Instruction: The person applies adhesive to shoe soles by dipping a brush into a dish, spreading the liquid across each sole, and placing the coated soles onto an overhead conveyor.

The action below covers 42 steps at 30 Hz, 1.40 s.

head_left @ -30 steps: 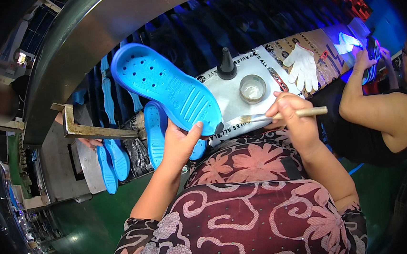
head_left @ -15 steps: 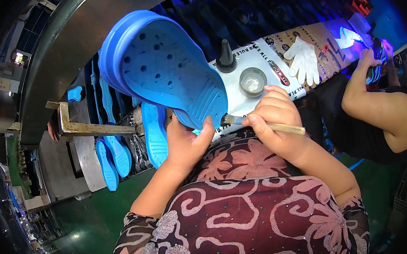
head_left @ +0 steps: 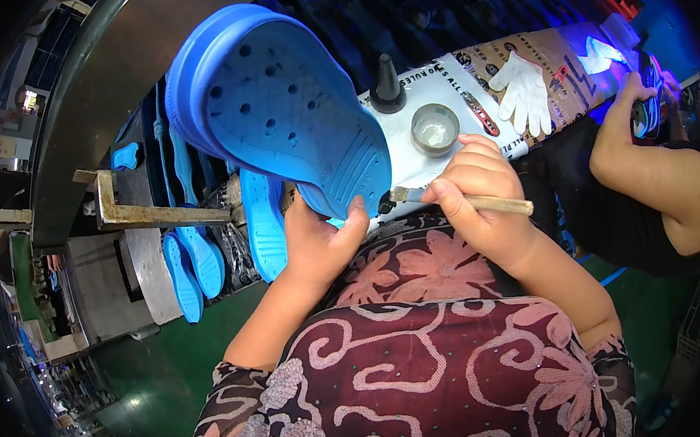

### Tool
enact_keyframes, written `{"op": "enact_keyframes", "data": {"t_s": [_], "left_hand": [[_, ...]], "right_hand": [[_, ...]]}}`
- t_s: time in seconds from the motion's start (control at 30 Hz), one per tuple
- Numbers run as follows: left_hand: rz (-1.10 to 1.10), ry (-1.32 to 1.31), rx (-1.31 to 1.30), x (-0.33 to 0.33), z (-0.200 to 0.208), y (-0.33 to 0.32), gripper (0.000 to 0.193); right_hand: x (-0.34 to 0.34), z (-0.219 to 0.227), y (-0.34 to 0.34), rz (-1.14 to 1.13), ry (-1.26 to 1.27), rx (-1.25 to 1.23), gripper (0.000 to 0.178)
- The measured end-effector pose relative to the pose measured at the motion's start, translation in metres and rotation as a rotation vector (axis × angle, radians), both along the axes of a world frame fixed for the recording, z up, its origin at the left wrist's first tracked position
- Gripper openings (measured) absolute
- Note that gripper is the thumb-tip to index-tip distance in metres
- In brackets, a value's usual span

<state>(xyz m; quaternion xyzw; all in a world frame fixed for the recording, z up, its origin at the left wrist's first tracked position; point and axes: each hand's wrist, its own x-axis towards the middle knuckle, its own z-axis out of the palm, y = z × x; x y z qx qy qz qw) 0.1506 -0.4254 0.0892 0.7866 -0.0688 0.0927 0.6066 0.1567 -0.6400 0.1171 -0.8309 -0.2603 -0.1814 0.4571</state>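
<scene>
My left hand is closed round the heel end of a blue clog, its thumb on the inner side. The clog is tilted up, with its holed, ridged inside toward me and its toe end at the upper left. In my right hand is a flat paintbrush with a wooden handle, gripped between thumb and fingers. Its bristles are at the clog's heel edge; whether they touch it I cannot tell. Just beyond my right hand stands a small round cup with a pale, clear-looking substance inside.
Beside the cup are a black cone-shaped bottle, a red utility knife and a white glove. Blue sole pieces lie at the left by a metal bar. A person works at the right under violet light.
The brush has shifted slightly right and up from the clog's heel, its handle now more level. The clog has moved a little left and up in view.
</scene>
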Motion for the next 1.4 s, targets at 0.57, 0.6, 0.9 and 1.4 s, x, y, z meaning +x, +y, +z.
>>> {"op": "enact_keyframes", "data": {"t_s": [0.57, 0.6, 0.9, 1.4], "left_hand": [[0.022, 0.017, -0.089, -0.003, -0.004, -0.004, 0.029], [0.005, 0.028, -0.073, -0.003, -0.004, -0.005, 0.029], [0.009, -0.129, -0.147, -0.003, -0.006, -0.01, 0.029], [-0.012, -0.177, -0.09, -0.001, -0.007, -0.009, 0.02]], "right_hand": [[-0.001, 0.003, -0.002, 0.025, -0.041, -0.013, 0.015], [-0.001, 0.002, 0.0, 0.022, -0.041, -0.013, 0.015], [-0.004, -0.001, -0.001, 0.064, -0.055, 0.04, 0.016], [-0.004, 0.003, 0.003, 0.077, -0.021, 0.11, 0.02]]}}
